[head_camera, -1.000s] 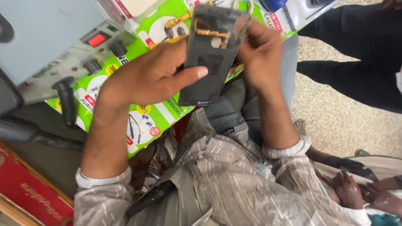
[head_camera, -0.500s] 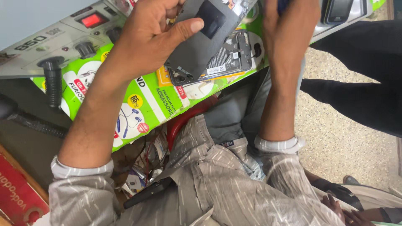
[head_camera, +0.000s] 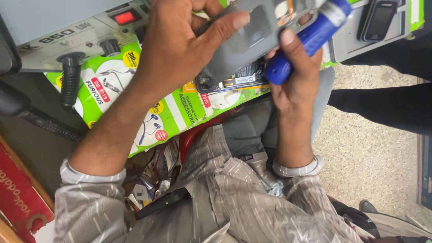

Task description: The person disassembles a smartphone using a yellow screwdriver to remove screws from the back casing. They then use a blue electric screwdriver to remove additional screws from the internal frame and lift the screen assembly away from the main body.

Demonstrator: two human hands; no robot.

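Even, bright indoor light from above; shadows soft and short under the forearms. Mild glare on the blue tool handle (head_camera: pixel 310 38) and grey panel (head_camera: pixel 245 40). Centre sharp; slight motion blur at the top edge. Lower left corner dimmer. Wide-angle stretching at the edges.

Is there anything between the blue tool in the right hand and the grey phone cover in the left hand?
Nothing visible. The right hand grips the blue tool right beside the grey phone cover, which the left hand holds from the other side.
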